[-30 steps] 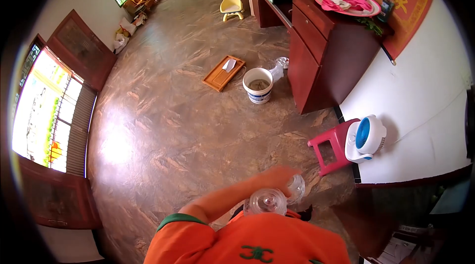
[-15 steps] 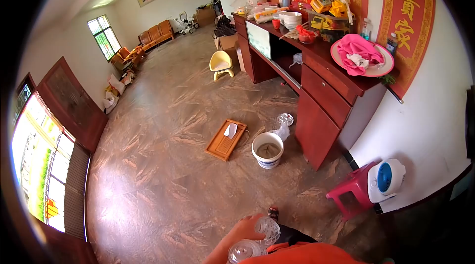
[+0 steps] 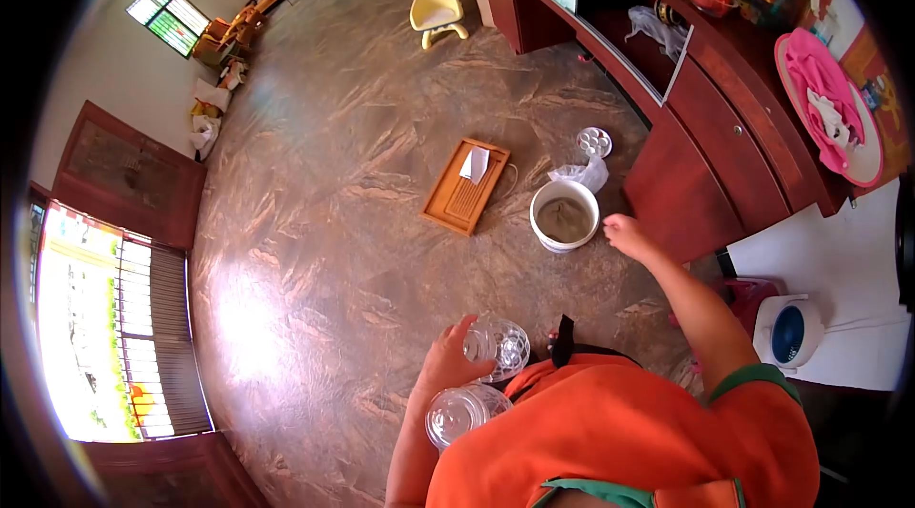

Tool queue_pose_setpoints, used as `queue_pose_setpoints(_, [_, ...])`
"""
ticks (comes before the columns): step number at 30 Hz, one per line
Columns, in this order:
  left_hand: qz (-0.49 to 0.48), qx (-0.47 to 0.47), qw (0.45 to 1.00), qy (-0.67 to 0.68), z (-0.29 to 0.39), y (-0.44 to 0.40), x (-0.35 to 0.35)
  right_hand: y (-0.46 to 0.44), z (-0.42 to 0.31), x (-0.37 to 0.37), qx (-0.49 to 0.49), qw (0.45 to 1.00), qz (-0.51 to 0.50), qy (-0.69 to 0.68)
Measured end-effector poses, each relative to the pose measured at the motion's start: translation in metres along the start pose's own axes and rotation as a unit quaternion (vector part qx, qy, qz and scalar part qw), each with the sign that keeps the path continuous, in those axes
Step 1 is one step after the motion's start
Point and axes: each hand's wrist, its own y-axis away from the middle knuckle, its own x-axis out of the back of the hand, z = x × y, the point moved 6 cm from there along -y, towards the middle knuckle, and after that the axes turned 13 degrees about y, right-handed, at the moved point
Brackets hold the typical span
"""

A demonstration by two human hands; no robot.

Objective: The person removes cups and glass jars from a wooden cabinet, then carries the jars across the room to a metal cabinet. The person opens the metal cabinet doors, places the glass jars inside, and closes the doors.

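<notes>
My left hand (image 3: 456, 357) is wrapped around a clear, patterned glass-like jar (image 3: 510, 348) in front of my body. A second clear round container (image 3: 456, 418) rests between my left forearm and my orange shirt; whether it is a jar or a lid I cannot tell. My right hand (image 3: 627, 236) reaches forward, fingers loosely bent and apart, with nothing visible in it. It is just right of a white bucket (image 3: 539, 233) on the floor, which has murky grey-brown contents. Behind the bucket lies a crumpled clear plastic bag (image 3: 589, 172).
A wooden tray (image 3: 446, 211) with a white paper (image 3: 474, 163) lies left of the bucket. A round metal piece with holes (image 3: 595, 142) is beyond it. A dark red desk (image 3: 691, 179) stands right, a fan (image 3: 789, 335) on a pink stool (image 3: 748, 296) nearer. A yellow child's chair (image 3: 437, 10) stands farther off.
My view has tilted down and come closer to the bucket. My right arm has come into view, reaching toward the bucket's right side. The left hand still holds the jar.
</notes>
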Motion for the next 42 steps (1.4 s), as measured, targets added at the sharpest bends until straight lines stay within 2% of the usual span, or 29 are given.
queue_pose_setpoints(2, [-0.017, -0.008, 1.000, 0.017, 0.002, -0.030, 0.019, -0.004, -0.092, -0.014, 0.030, 0.995, -0.090, 0.028])
queue_pose_setpoints(4, [-0.026, -0.012, 0.999, 0.020, -0.003, -0.063, 0.040, -0.021, -0.111, -0.063, 0.091, 0.978, -0.182, 0.033])
queue_pose_setpoints(6, [-0.031, -0.017, 0.999, 0.011, -0.009, -0.100, 0.063, -0.029, -0.131, -0.089, 0.125, 0.943, -0.291, 0.106])
queue_pose_setpoints(8, [-0.045, -0.024, 0.999, 0.015, -0.009, -0.139, 0.094, -0.047, -0.133, -0.104, 0.165, 0.923, -0.309, 0.159])
queue_pose_setpoints(10, [-0.050, -0.056, 0.997, -0.001, -0.002, -0.180, 0.135, -0.077, -0.121, -0.113, 0.133, 0.915, -0.318, 0.212])
queue_pose_setpoints(12, [-0.053, -0.053, 0.997, -0.025, -0.004, -0.215, 0.176, -0.103, -0.122, -0.098, 0.040, 0.939, -0.284, 0.188])
queue_pose_setpoints(15, [-0.060, -0.081, 0.993, -0.058, 0.000, -0.264, 0.218, -0.138, -0.134, -0.085, -0.008, 0.918, -0.316, 0.240])
queue_pose_setpoints(18, [-0.097, -0.100, 0.987, -0.075, 0.006, -0.303, 0.243, -0.166, -0.163, -0.061, -0.018, 0.950, -0.241, 0.199])
queue_pose_setpoints(20, [-0.113, -0.121, 0.984, -0.070, 0.012, -0.327, 0.256, -0.197, -0.176, -0.042, 0.023, 0.961, -0.200, 0.191])
queue_pose_setpoints(21, [-0.113, -0.129, 0.983, -0.068, 0.013, -0.339, 0.261, -0.206, -0.214, -0.009, -0.030, 0.963, -0.222, 0.148])
queue_pose_setpoints(25, [-0.124, -0.120, 0.983, -0.064, 0.022, -0.381, 0.279, -0.286, -0.252, 0.069, 0.019, 0.988, -0.099, 0.116])
queue_pose_setpoints(28, [-0.120, -0.120, 0.983, -0.074, 0.023, -0.412, 0.292, -0.356, -0.320, 0.144, 0.045, 0.997, -0.034, 0.055])
queue_pose_setpoints(33, [-0.097, -0.087, 0.988, -0.082, 0.032, -0.481, 0.304, -0.504, -0.433, 0.272, 0.217, 0.949, 0.176, 0.148])
queue_pose_setpoints(36, [-0.077, -0.081, 0.991, -0.078, 0.037, -0.537, 0.301, -0.634, -0.465, 0.353, 0.264, 0.876, 0.326, 0.239])
queue_pose_setpoints(38, [-0.080, -0.041, 0.994, -0.063, 0.051, -0.568, 0.298, -0.701, -0.483, 0.402, 0.173, 0.886, 0.318, 0.291])
queue_pose_setpoints(40, [-0.069, -0.025, 0.996, -0.053, 0.065, -0.599, 0.294, -0.781, -0.477, 0.445, 0.144, 0.868, 0.367, 0.301])
queue_pose_setpoints(42, [-0.066, 0.019, 0.996, -0.050, 0.090, -0.626, 0.293, -0.830, -0.478, 0.476, 0.085, 0.875, 0.352, 0.321])
